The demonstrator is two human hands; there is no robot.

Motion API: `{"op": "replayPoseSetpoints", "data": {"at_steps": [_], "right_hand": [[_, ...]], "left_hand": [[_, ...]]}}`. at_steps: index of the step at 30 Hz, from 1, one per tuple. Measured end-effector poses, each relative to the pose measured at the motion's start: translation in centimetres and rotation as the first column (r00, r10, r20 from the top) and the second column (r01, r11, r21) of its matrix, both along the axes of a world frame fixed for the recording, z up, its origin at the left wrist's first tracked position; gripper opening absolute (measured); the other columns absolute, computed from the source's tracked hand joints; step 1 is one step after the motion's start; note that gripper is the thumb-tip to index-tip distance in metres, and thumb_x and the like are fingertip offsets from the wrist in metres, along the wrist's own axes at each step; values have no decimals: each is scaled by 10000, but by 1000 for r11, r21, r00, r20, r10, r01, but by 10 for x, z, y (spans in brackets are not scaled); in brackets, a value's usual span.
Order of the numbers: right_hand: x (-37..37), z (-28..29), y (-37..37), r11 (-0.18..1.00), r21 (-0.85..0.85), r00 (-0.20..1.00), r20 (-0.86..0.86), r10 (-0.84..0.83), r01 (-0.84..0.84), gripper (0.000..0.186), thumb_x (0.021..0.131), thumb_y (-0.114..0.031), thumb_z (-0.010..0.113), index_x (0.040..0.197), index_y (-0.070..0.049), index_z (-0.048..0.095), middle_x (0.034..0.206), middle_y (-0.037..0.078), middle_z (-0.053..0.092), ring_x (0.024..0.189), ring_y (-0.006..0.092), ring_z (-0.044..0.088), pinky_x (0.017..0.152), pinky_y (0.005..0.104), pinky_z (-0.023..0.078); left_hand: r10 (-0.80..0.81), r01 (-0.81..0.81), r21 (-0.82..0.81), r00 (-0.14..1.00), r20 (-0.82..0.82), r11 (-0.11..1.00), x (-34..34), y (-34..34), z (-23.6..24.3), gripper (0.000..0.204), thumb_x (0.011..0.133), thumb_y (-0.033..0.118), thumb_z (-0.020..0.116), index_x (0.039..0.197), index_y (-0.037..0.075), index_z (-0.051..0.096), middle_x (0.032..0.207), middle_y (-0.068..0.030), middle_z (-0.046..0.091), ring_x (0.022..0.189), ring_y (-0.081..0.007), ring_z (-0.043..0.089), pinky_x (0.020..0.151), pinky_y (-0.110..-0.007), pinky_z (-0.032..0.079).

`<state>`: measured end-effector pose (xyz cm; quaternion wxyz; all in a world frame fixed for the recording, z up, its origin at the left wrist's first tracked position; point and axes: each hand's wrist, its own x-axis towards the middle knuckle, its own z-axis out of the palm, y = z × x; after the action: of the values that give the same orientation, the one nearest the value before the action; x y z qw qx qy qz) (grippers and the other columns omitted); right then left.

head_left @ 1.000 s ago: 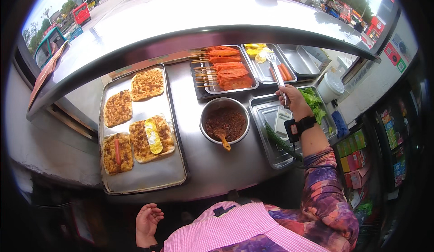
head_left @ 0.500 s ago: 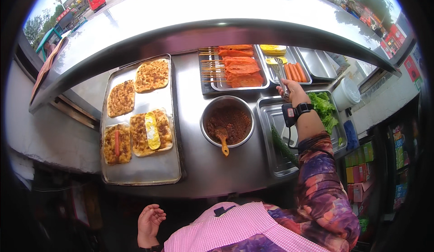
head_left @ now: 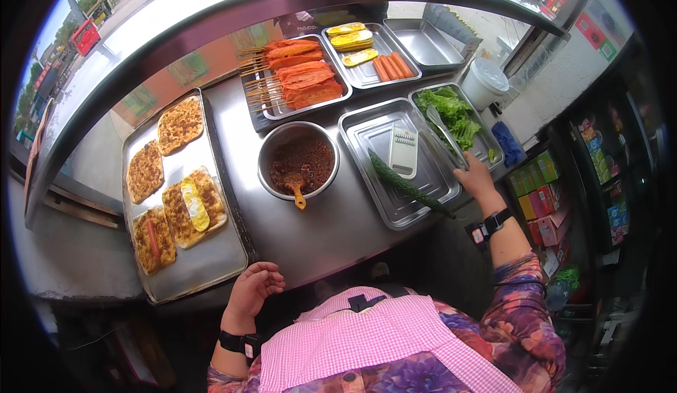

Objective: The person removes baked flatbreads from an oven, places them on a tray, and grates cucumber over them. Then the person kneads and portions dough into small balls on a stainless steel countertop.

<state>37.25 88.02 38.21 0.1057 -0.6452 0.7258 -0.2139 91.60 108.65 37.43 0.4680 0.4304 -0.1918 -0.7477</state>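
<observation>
Currently, head view: right hand [head_left: 477, 178] gripped around metal tongs [head_left: 451, 143], whose far end lies on or just above lettuce [head_left: 462, 121] in a steel tray [head_left: 498, 155] at the right side of the tabletop [head_left: 310, 241]; contact cannot be told. Left hand [head_left: 256, 287] half-open, fingers loosely curled, nothing seen in it, near the baking tray [head_left: 211, 266]. Judgement: best to straddle a few leaves with the tongs' 2 arms, squeeze lightly against bruising, and lift clear of the rim.

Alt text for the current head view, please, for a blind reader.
A person's bare right hand holds silver metal tongs at green leafy lettuce; the empty left hand is near a rectangular metal tray bearing four brown-topped flatbreads.
</observation>
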Motion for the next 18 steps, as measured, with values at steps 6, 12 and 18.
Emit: {"op": "replayPoseSetpoints", "data": {"at_steps": [6,12,18], "right_hand": [[-45,-55,-33,999,-44,999,-50,-20,18,646,793,-265,688,1336,-38,421,1164,240,570,1060,412,559,879,457,474],[-55,-57,-44,996,40,995,-58,84,-81,704,827,-290,675,1386,-10,353,1262,238,503,1163,391,493,962,448,426],[-28,-18,18,813,-141,801,141,582,-565,571,791,-176,675,1297,-20,459,1259,190,520,1173,364,486,1012,417,396]], "left_hand": [[-199,204,-73,978,67,976,-97,-94,19,195,935,93,505,1088,10,591,928,-93,658,816,-175,647,743,-296,544],[-271,332,-127,897,350,935,-218,-208,5,247,878,128,610,1095,13,592,944,-52,643,778,-111,600,698,-244,507],[-85,558,60,20,996,828,-300,-289,-29,399,786,205,682,1108,1,565,1007,-159,663,926,-267,655,785,-356,525]]}}
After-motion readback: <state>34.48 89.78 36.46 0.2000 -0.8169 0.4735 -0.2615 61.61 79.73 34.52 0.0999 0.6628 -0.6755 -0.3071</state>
